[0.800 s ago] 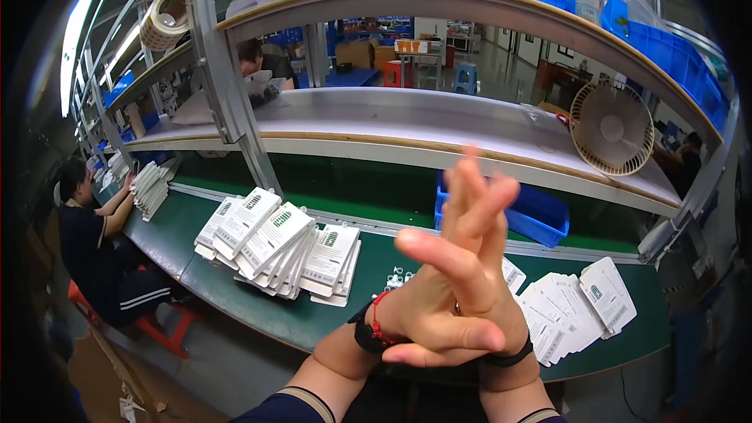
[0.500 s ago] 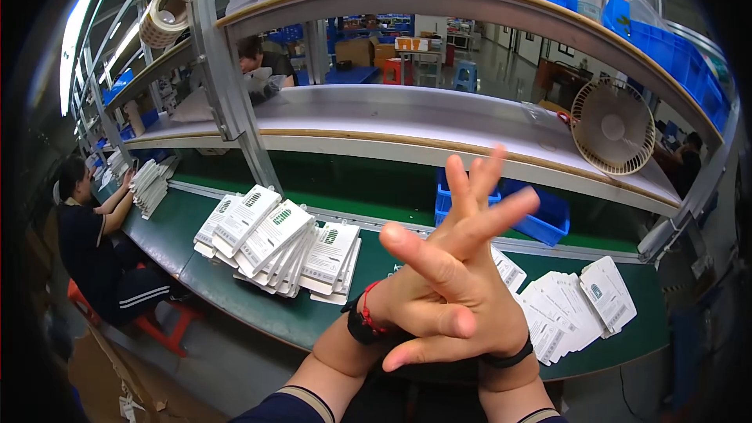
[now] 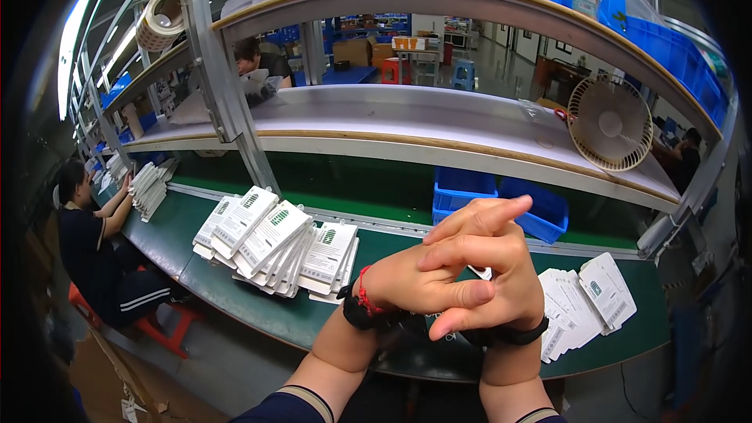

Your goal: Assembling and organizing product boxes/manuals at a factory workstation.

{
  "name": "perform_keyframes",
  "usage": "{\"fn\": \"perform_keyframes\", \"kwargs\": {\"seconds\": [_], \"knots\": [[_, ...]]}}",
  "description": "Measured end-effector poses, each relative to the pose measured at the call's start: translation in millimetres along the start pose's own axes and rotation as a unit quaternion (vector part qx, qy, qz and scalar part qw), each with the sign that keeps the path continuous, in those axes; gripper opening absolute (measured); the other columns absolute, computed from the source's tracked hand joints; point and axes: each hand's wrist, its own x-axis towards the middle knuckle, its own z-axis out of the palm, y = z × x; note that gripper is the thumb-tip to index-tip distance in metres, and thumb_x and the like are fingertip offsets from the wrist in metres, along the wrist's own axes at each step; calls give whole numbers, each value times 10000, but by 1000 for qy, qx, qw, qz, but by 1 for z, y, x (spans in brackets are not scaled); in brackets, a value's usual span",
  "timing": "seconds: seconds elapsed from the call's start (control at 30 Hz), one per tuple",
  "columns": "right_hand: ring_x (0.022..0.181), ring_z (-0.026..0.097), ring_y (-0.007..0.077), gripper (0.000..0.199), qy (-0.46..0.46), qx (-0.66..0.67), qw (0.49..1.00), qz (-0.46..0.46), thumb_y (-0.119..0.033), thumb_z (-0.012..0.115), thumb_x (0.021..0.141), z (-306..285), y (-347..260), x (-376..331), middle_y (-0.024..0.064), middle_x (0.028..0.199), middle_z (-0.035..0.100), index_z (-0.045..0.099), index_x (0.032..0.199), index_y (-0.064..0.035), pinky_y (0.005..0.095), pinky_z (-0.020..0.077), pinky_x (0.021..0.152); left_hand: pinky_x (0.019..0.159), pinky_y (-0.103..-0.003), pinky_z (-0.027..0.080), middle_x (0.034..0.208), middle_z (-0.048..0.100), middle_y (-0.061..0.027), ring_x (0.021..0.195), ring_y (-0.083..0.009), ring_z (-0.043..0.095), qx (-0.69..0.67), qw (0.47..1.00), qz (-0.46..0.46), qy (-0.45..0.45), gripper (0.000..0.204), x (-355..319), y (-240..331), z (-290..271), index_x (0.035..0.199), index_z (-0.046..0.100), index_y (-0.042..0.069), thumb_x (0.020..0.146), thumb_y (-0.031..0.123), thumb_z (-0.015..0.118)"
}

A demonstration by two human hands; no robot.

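Note:
My left hand (image 3: 401, 278) and my right hand (image 3: 511, 280) are clasped together above the front of the green bench, fingers crossing each other. The fingers of each are closed round the other hand, and I see no object between them; some fingers are hidden in the overlap. A red cord bracelet (image 3: 363, 290) and a black band circle my left wrist, while another black band (image 3: 523, 334) is on my right. Left of them lie piled white printed packets (image 3: 270, 239) with green markings. To the right, more white packets (image 3: 570, 313) are fanned out close to my right wrist.
Blue bins (image 3: 464, 186) stand behind my hands on the green bench (image 3: 376, 251). A shelf (image 3: 392, 117) spans above, holding a round fan (image 3: 611, 124) at right. On the left, a co-worker (image 3: 90, 243) sits on a red stool holding white packets.
My fingers have come down from a spread, raised position and folded over each other. The hands now sit lower and more closed. The packet piles have not moved.

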Motion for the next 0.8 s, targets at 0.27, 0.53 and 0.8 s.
{"fn": "perform_keyframes", "kwargs": {"seconds": [0.27, 0.53, 0.8], "knots": [[682, 569, 229, 667, -37, 25, 998, 42, -606, 801, 463, -6, 9, -5, 103, 717, 589, 640, 726, -14, 314, 424, 645, 1062, -486, 215, 1515, 29, -120, 1336, -333, 228, -115, 985, 23, 124, 967, 5, -24, 21, 1461, 8, 86, 792, 418, 622], [1062, 511, 238, 1018, -25, 95, 991, 95, -491, 809, 552, -4, 21, -6, 119, 1289, 439, 373, 1358, -49, 347, 468, 807, 1099, -456, 131, 1508, -138, -143, 1397, -304, -28, -115, 990, -40, 64, 1108, 5, -22, -2, 1441, -128, 95, 750, 769, 416], [1135, 462, 225, 733, 249, 191, 932, 180, -265, 698, 784, -7, 42, -11, 131, 1297, 421, 317, 1368, -38, 354, 384, 952, 1108, -461, 95, 1512, -120, -144, 1400, -319, 21, -410, 885, 48, 216, 1062, 19, -11, 7, 1454, -83, 137, 740, 824, 298]]}}
